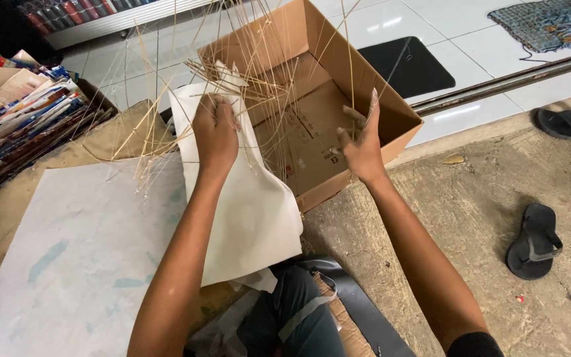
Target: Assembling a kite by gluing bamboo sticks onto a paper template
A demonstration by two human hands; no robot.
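Both forearms are bare from wrist to above the elbow. The left hand (215, 131) and the right hand (363, 142) wear no gloves, rings or watch, and pale dust clings to the right hand's fingers (373, 106). A black sleeve (474, 345) edge shows on the right upper arm at the picture's bottom edge. Dark grey-green trousers (285, 311) cover the knee.
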